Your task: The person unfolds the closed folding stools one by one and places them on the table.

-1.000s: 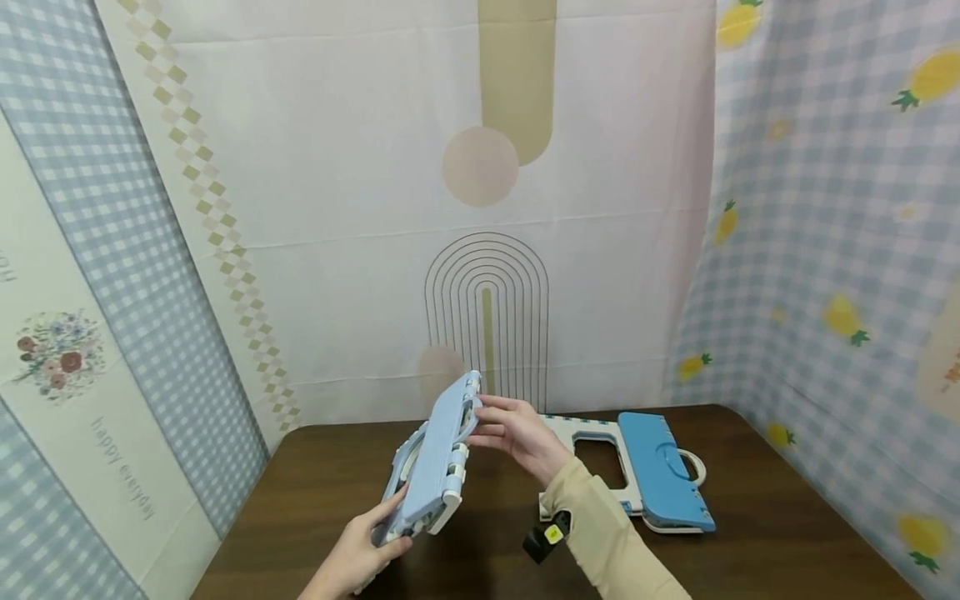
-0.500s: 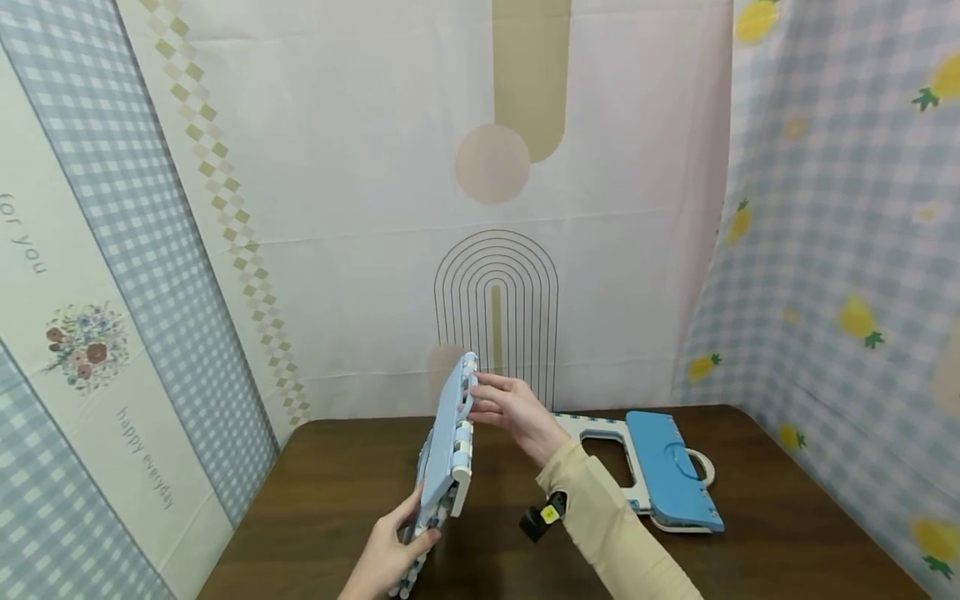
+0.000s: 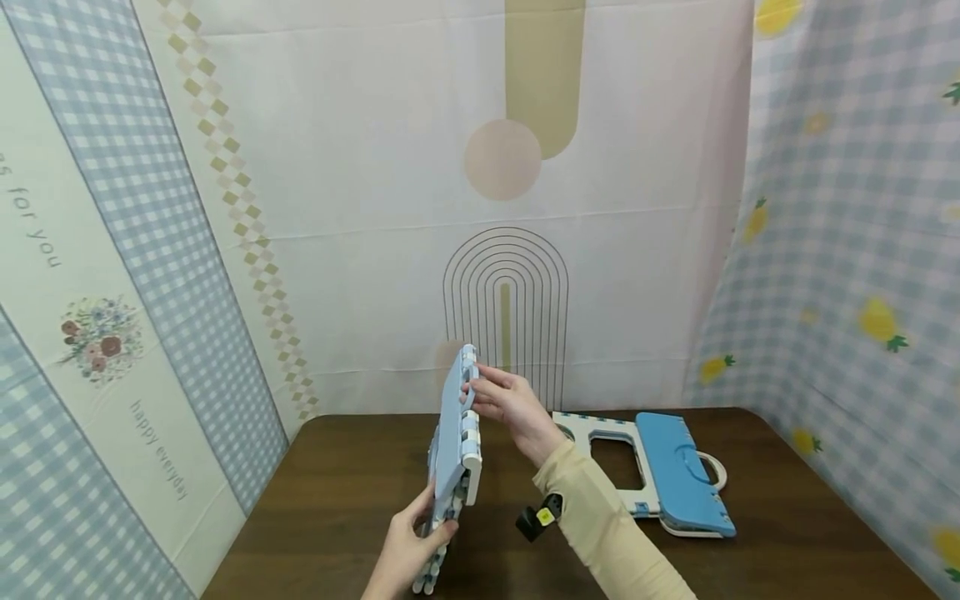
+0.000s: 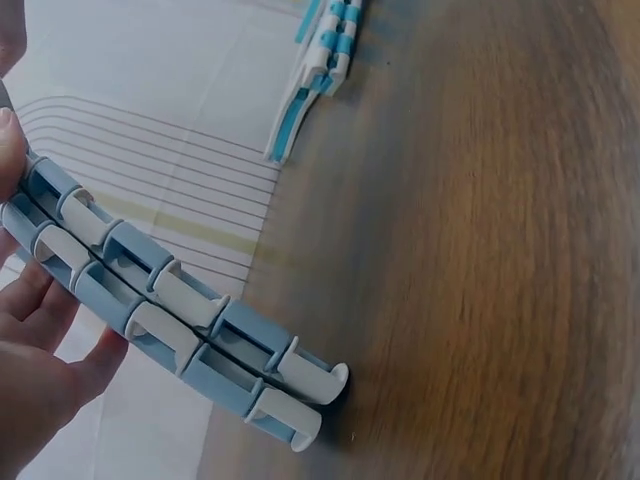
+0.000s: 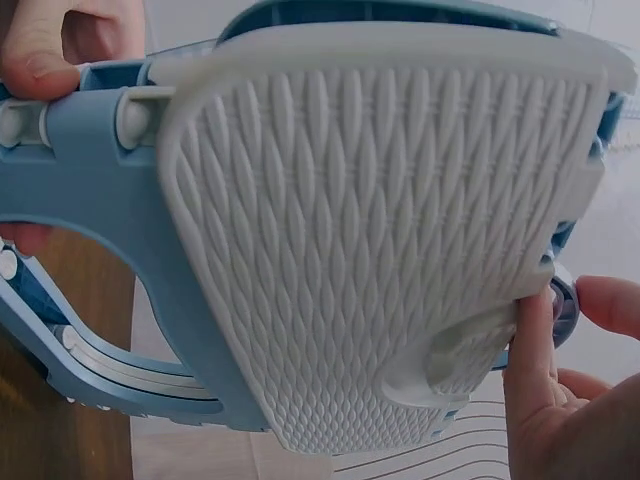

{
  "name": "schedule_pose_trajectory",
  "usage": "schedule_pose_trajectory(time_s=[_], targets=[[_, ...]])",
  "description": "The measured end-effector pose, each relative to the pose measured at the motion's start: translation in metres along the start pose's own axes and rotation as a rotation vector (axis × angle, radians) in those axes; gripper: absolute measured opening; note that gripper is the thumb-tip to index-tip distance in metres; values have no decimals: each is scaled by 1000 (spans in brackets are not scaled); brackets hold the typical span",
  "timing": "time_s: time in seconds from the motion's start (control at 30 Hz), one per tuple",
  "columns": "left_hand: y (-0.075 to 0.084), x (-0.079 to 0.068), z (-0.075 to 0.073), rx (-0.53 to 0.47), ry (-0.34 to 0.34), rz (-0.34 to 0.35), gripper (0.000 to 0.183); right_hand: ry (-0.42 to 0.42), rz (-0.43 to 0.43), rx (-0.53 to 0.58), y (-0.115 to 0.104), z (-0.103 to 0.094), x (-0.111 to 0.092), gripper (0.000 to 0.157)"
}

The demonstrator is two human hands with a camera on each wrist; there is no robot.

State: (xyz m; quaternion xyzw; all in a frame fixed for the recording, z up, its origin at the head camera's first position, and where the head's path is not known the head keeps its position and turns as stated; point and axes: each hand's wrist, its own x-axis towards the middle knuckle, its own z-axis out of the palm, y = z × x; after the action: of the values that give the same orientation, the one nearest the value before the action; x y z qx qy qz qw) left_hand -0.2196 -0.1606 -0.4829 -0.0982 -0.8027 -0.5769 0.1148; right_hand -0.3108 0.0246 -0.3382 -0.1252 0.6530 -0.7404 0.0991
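Observation:
A light blue and white plastic folding stool (image 3: pixel 450 425) is held steeply tilted over the table. My left hand (image 3: pixel 405 542) grips its lower side, thumb on the near edge and fingers behind. Up at the top edge, my right hand (image 3: pixel 517 412) holds the stool's small carry handle (image 3: pixel 471 390). In the right wrist view, a white woven-pattern panel (image 5: pixel 380 230) faces the camera, with a blue leg frame (image 5: pixel 190 270) beside it. Two rows of hinge knuckles (image 4: pixel 180 310) lie close together in the left wrist view, their end low over the table.
A second folding stool (image 3: pixel 682 475), brighter blue and white, lies flat on the right of the dark wooden table (image 3: pixel 345 500), its white handle (image 3: pixel 716 469) pointing right. Patterned cloth (image 3: pixel 360 167) hangs behind and along both sides.
The stool has swung more upright and its folded parts lie closer together. Both hands keep hold; the left has moved right and up. The head view has shifted slightly left.

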Motion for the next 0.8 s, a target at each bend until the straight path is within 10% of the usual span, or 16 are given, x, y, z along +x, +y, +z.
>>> schedule_pose_trajectory(time_s=[0.8], targets=[[-13, -12, -9, -147, 72, 23, 63, -58, -146, -57, 7, 39, -14, 63]])
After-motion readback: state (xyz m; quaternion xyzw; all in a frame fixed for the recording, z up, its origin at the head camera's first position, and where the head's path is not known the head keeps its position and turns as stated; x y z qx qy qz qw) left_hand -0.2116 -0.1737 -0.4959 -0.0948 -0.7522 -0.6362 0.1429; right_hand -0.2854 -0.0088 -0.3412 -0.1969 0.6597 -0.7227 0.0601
